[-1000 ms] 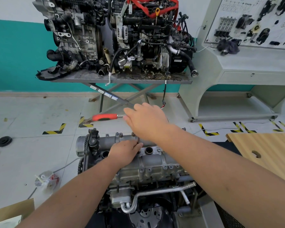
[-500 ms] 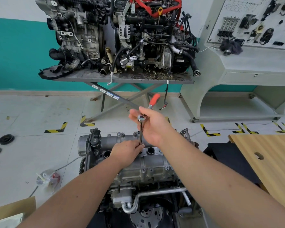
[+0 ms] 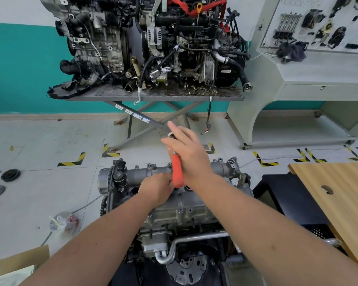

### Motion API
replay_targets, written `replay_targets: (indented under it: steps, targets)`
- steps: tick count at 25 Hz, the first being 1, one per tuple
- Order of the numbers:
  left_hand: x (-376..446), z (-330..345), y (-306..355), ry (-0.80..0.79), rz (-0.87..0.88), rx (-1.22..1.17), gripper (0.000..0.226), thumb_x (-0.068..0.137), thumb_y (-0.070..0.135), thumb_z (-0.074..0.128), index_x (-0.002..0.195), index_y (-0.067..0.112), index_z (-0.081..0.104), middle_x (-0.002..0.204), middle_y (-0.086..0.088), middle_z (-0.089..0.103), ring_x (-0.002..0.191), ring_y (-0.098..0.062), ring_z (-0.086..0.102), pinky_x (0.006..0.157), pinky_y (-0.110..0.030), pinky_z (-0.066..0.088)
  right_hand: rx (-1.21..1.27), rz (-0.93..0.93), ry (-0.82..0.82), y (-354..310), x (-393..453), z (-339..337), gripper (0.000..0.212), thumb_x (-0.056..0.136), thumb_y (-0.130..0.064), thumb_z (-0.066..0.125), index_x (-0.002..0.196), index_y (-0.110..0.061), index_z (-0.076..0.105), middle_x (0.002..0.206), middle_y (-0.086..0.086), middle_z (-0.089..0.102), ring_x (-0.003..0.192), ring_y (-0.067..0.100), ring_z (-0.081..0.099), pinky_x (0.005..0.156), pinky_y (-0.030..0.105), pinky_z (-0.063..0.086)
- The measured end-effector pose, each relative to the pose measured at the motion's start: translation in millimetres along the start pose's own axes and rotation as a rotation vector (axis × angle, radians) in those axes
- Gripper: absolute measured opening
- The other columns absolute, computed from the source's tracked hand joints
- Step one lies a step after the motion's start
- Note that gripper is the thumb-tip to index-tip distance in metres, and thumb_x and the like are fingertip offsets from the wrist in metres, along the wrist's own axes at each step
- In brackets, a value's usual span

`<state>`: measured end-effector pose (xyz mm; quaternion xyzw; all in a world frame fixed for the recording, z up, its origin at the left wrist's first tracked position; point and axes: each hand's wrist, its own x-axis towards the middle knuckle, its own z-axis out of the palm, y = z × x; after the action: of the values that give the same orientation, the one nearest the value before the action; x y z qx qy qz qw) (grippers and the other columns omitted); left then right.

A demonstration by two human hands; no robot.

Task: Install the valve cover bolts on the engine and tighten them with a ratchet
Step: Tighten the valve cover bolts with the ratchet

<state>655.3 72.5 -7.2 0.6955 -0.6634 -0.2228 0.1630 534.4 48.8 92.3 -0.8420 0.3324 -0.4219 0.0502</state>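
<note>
Centrally, the engine [image 3: 184,207] stands low before the person, its grey valve cover [image 3: 186,205] facing up. All positions below are given relative to this engine.

The right hand [image 3: 189,155] is raised above the far edge of the valve cover. The ratchet [image 3: 177,170] lies against its palm side, with the orange handle pointing down toward the cover and the metal head at the top, near the fingertips. The right fingers [image 3: 175,129] are extended rather than wrapped; the thumb side is hidden, so the exact hold on the ratchet cannot be determined.

The left hand [image 3: 156,189] rests on top of the valve cover, near its middle, just beside the lower end of the orange handle. Its fingers are curled downward onto the cover; whether they pinch a bolt or a socket cannot be determined, as the fingertips are hidden.

Small bolt heads are visible along the near edge of the valve cover.

Beyond the engine, a grey table [image 3: 153,97] on crossed legs carries two further engines. To the right of the engine stands a wooden board [image 3: 339,193] with a round hole. To the left, on the floor, lie a clear plastic bag [image 3: 63,223] and two black discs [image 3: 10,175].
</note>
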Motion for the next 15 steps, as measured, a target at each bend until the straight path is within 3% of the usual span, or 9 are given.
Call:
replay_targets:
  steps: [1, 3, 4, 6, 9, 12, 15]
  targets:
    - [-0.4, 0.2, -0.7, -0.001, -0.004, -0.071, 0.038, 0.099, 0.045, 0.042, 0.109, 0.014, 0.063, 0.094, 0.0, 0.069, 0.088, -0.026, 0.063, 0.077, -0.033, 0.05, -0.107, -0.083, -0.066, 1.4, 5.1, -2.7, 0.029, 0.081, 0.007, 0.062, 0.107, -0.003, 0.073, 0.131, 0.014, 0.064, 0.116, 0.04, 0.058, 0.09, 0.049, 0.052]
    - [-1.5, 0.6, -1.8, -0.001, 0.029, -0.043, 0.032, 0.101, 0.048, 0.042, 0.083, 0.027, 0.058, 0.079, 0.009, 0.062, 0.081, -0.023, 0.06, 0.064, -0.021, 0.044, -0.308, -0.194, -0.188, -1.3, 16.0, -11.2, 0.025, 0.087, -0.01, 0.058, 0.11, -0.006, 0.07, 0.114, 0.011, 0.067, 0.1, 0.036, 0.059, 0.081, 0.046, 0.05]
    - [-2.7, -0.6, 0.1, -0.005, 0.037, 0.037, 0.036, 0.102, 0.049, 0.039, 0.075, 0.027, 0.05, 0.07, 0.012, 0.054, 0.075, -0.02, 0.056, 0.059, -0.025, 0.038, -0.4, -0.212, -0.246, -3.9, 21.1, -15.1, 0.03, 0.094, -0.025, 0.052, 0.116, -0.01, 0.067, 0.109, 0.008, 0.065, 0.094, 0.034, 0.056, 0.079, 0.043, 0.048]
    - [-3.0, -2.2, 1.2, -0.02, 0.032, 0.101, 0.039, 0.103, 0.052, 0.033, 0.076, 0.028, 0.048, 0.069, 0.011, 0.051, 0.073, -0.018, 0.053, 0.061, -0.033, 0.034, -0.538, -0.169, -0.412, -12.2, 30.1, -21.1, 0.05, 0.1, -0.05, 0.032, 0.13, -0.018, 0.056, 0.11, 0.004, 0.061, 0.095, 0.029, 0.054, 0.075, 0.037, 0.039]
    - [-3.2, -3.7, 2.0, -0.022, 0.028, 0.058, 0.045, 0.102, 0.055, 0.029, 0.082, 0.026, 0.057, 0.076, 0.007, 0.061, 0.077, -0.016, 0.058, 0.061, -0.034, 0.032, -0.531, -0.015, -0.586, -21.8, 47.9, -21.4, 0.039, 0.105, -0.044, 0.027, 0.114, -0.019, 0.056, 0.099, 0.004, 0.059, 0.093, 0.028, 0.058, 0.067, 0.035, 0.032]
    - [-4.6, -4.8, 3.1, -0.027, 0.029, 0.061, 0.048, 0.102, 0.058, 0.029, 0.066, 0.028, 0.043, 0.065, 0.01, 0.052, 0.065, -0.009, 0.049, 0.061, -0.035, 0.03, -0.258, 0.378, -0.671, -26.3, 63.0, -20.3, 0.028, 0.102, -0.03, 0.034, 0.088, -0.015, 0.053, 0.083, 0.004, 0.063, 0.082, 0.031, 0.063, 0.067, 0.037, 0.043]
    - [-4.2, -4.4, 3.5, -0.019, 0.041, 0.094, 0.048, 0.102, 0.058, 0.029, 0.064, 0.031, 0.041, 0.064, 0.014, 0.049, 0.067, -0.012, 0.048, 0.065, -0.035, 0.032, 0.51, 0.968, -0.533, -25.5, 59.8, -21.0, 0.019, 0.1, -0.019, 0.038, 0.096, -0.01, 0.054, 0.076, 0.009, 0.075, 0.072, 0.025, 0.073, 0.078, 0.038, 0.048]
